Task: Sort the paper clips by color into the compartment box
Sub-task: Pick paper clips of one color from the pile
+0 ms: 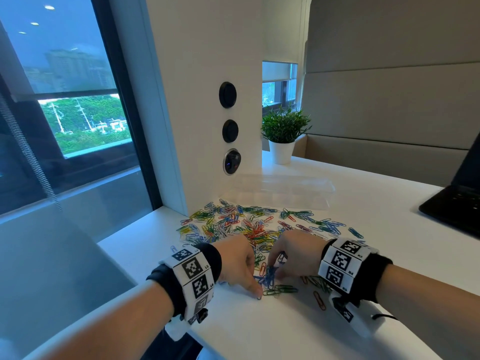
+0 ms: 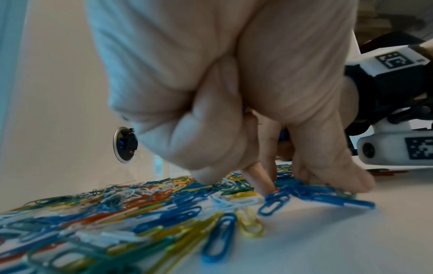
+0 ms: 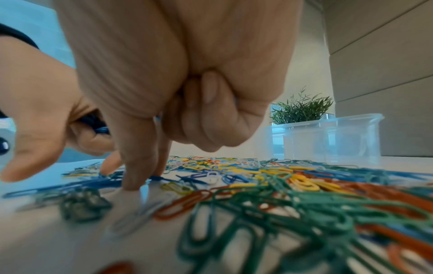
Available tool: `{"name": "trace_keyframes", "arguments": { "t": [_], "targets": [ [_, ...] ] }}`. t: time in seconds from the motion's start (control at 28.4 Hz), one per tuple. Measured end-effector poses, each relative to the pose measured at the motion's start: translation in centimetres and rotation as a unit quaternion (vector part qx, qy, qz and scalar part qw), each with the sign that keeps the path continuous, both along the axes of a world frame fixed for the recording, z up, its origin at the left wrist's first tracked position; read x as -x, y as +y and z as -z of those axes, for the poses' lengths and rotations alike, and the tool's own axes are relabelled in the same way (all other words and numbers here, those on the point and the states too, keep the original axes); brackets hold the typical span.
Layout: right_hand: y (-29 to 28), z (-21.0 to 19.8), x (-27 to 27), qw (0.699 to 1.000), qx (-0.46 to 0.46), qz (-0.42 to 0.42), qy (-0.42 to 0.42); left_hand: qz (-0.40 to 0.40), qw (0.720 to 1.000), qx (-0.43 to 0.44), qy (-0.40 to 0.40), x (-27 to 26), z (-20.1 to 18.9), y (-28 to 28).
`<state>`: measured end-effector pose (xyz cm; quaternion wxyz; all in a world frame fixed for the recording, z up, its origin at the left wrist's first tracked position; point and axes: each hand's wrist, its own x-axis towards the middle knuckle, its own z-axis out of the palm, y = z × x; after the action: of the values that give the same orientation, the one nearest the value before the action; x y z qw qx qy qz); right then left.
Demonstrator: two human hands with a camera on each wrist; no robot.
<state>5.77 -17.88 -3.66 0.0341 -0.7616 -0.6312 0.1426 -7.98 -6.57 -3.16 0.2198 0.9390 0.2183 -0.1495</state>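
Note:
A wide pile of mixed-colour paper clips (image 1: 246,227) lies on the white table. At its near edge is a small heap of blue clips (image 1: 268,278), and both hands meet over it. My left hand (image 1: 253,279) has its thumb and forefinger down on the blue clips (image 2: 304,192). Its curled fingers grip a bunch of blue clips (image 3: 96,124). My right hand (image 1: 278,268) stands on two fingertips (image 3: 131,185) among the blue clips, its other fingers curled in with a bit of blue showing between them. Behind the pile sits the clear compartment box (image 1: 280,193).
A few green clips (image 1: 280,289) and an orange clip (image 1: 319,300) lie in front of my right hand. A white column with round sockets (image 1: 231,162) rises behind the pile. A potted plant (image 1: 283,136) stands beyond the box. A black laptop (image 1: 454,203) is at the right.

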Motion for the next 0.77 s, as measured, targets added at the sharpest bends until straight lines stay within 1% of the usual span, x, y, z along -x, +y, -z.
{"name": "trace_keyframes", "arguments": {
  "t": [0.14,0.32,0.46,0.56,0.67,0.77],
  "targets": [
    [-0.1,-0.2,0.0,1.000,0.002,0.011,-0.011,0.006,1.000,-0.021,-0.006,-0.2,0.2,-0.2],
    [-0.1,-0.2,0.0,1.000,0.014,-0.002,0.023,0.010,1.000,-0.016,-0.008,-0.6,-0.3,-0.3],
    [-0.1,-0.3,0.1,0.999,0.038,-0.005,-0.002,0.034,0.998,-0.050,-0.009,-0.6,-0.3,-0.2],
    [-0.2,-0.3,0.2,0.999,0.045,-0.011,0.005,0.035,0.998,-0.055,-0.003,-0.5,-0.2,-0.2],
    [-0.3,-0.2,-0.2,0.999,0.030,-0.010,0.018,0.032,0.998,-0.045,-0.006,-0.3,-0.3,0.1],
    [-0.3,-0.2,-0.6,0.999,0.012,0.006,0.044,0.026,0.999,-0.023,-0.029,-0.2,-0.4,0.8]
  ]
}}
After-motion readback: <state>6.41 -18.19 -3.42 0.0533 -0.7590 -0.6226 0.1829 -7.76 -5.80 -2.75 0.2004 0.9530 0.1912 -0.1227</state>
